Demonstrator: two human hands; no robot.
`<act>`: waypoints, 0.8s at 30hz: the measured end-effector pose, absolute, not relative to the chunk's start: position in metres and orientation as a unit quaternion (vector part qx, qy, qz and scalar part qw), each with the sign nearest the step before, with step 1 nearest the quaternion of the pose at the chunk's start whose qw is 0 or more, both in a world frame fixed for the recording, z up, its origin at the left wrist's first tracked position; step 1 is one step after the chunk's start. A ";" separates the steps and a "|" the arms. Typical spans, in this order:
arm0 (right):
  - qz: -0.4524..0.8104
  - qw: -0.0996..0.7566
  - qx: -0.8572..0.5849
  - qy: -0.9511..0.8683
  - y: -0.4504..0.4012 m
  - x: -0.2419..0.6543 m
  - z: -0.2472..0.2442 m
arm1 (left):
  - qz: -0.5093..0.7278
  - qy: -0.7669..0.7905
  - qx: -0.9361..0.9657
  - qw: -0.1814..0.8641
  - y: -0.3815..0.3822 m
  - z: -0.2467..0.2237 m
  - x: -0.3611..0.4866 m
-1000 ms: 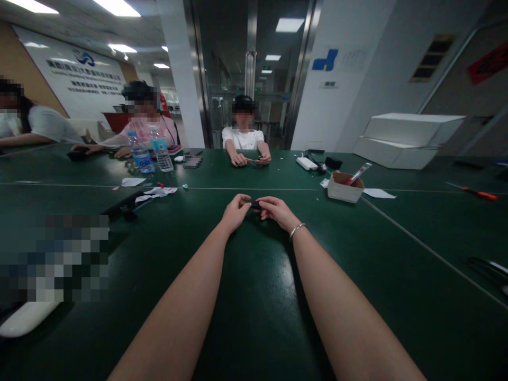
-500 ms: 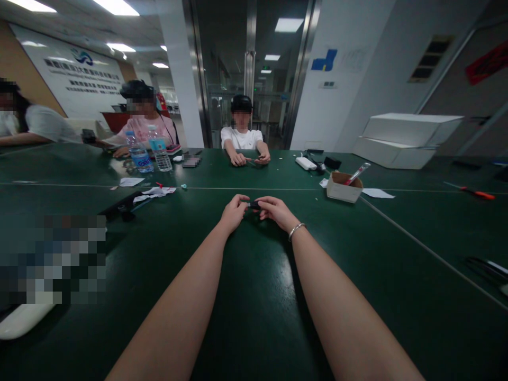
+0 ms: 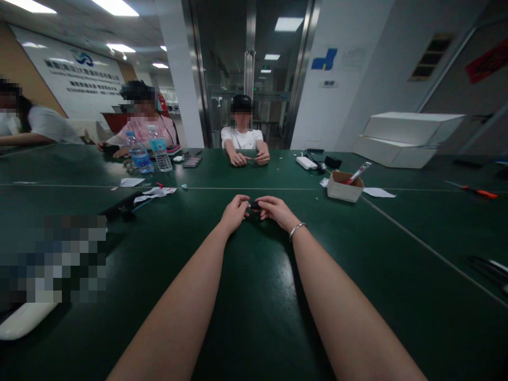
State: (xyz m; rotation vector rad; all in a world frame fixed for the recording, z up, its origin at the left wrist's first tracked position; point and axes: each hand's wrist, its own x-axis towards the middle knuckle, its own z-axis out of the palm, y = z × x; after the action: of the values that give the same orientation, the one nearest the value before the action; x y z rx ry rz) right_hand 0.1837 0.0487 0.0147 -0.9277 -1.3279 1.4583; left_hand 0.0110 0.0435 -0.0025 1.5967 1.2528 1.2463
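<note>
Over the green table point(image 3: 254, 291), a small dark object point(image 3: 254, 205) with a silvery left end spans the gap between my two hands. My left hand point(image 3: 235, 212) is closed, its thumb and fingertips pinching the silvery end. Closed on the black part from the other side is my right hand point(image 3: 277, 211), which has a silver bangle point(image 3: 297, 229) at its wrist. Fingertips cover part of the object, and it is too small for me to tell its kind.
An open carton point(image 3: 344, 188) stands right of my hands; a screwdriver point(image 3: 478, 192) lies farther right. Left are paper scraps point(image 3: 155, 193), two water bottles point(image 3: 141, 154) and a white-edged object point(image 3: 29, 320). A person in white point(image 3: 243, 138) sits opposite, beside white boxes point(image 3: 397, 151) at right.
My hands and the small dark object have stayed almost where they were. At the left, the person in pink has lowered a dark phone-like thing toward the table.
</note>
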 end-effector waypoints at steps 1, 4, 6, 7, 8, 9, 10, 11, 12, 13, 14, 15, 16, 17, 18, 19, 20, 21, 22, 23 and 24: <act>0.594 0.462 -0.378 -0.539 0.049 0.183 0.015 | 0.481 0.487 0.626 0.372 0.043 -0.003 0.011; 0.594 0.464 -0.382 -0.535 0.049 0.183 0.015 | 0.472 0.487 0.640 0.361 0.043 -0.003 0.011; 0.594 0.466 -0.381 -0.533 0.049 0.183 0.014 | 0.476 0.484 0.640 0.359 0.042 -0.003 0.011; 0.594 0.465 -0.381 -0.534 0.050 0.183 0.014 | 0.477 0.484 0.640 0.360 0.042 -0.003 0.011; 0.595 0.464 -0.380 -0.536 0.050 0.183 0.014 | 0.478 0.483 0.640 0.358 0.043 -0.003 0.011; 0.595 0.463 -0.380 -0.537 0.050 0.183 0.014 | 0.478 0.484 0.641 0.355 0.043 -0.003 0.010; 0.594 0.464 -0.380 -0.536 0.050 0.183 0.013 | 0.479 0.485 0.642 0.352 0.043 -0.004 0.010; 0.594 0.465 -0.381 -0.535 0.050 0.183 0.013 | 0.481 0.486 0.641 0.350 0.043 -0.004 0.010; 0.594 0.465 -0.381 -0.534 0.050 0.183 0.013 | 0.482 0.486 0.639 0.351 0.044 -0.004 0.010; 0.595 0.464 -0.380 -0.535 0.050 0.184 0.013 | 0.483 0.486 0.637 0.354 0.044 -0.004 0.010; 0.596 0.462 -0.379 -0.537 0.050 0.184 0.013 | 0.485 0.485 0.635 0.356 0.044 -0.004 0.009; 0.596 0.460 -0.379 -0.539 0.050 0.184 0.013 | 0.486 0.484 0.635 0.356 0.044 -0.004 0.009; 0.595 0.458 -0.380 -0.541 0.050 0.184 0.013 | 0.487 0.482 0.637 0.353 0.044 -0.004 0.009; 0.595 0.458 -0.380 -0.541 0.050 0.184 0.013 | 0.489 0.481 0.638 0.350 0.044 -0.004 0.009; 0.594 0.460 -0.381 -0.540 0.050 0.184 0.013 | 0.491 0.480 0.637 0.350 0.044 -0.005 0.009; 0.594 0.462 -0.381 -0.538 0.050 0.183 0.013 | 0.493 0.478 0.635 0.353 0.044 -0.005 0.008; 0.594 0.462 -0.382 -0.537 0.050 0.183 0.013 | 0.494 0.477 0.633 0.357 0.044 -0.005 0.008; 0.593 0.462 -0.383 -0.537 0.051 0.183 0.012 | 0.495 0.477 0.631 0.361 0.044 -0.005 0.008; 0.592 0.461 -0.384 -0.538 0.051 0.183 0.012 | 0.494 0.478 0.630 0.363 0.045 -0.006 0.008; 0.591 0.460 -0.387 -0.539 0.051 0.183 0.012 | 0.493 0.479 0.630 0.361 0.045 -0.006 0.008; 0.590 0.458 -0.389 -0.539 0.051 0.183 0.012 | 0.493 0.480 0.633 0.357 0.045 -0.006 0.009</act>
State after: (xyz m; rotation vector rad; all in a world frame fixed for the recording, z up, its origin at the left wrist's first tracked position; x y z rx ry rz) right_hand 0.1826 0.0511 0.0121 -0.9590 -1.3278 1.4537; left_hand 0.0086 0.0452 -0.0064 1.6337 1.2384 1.2719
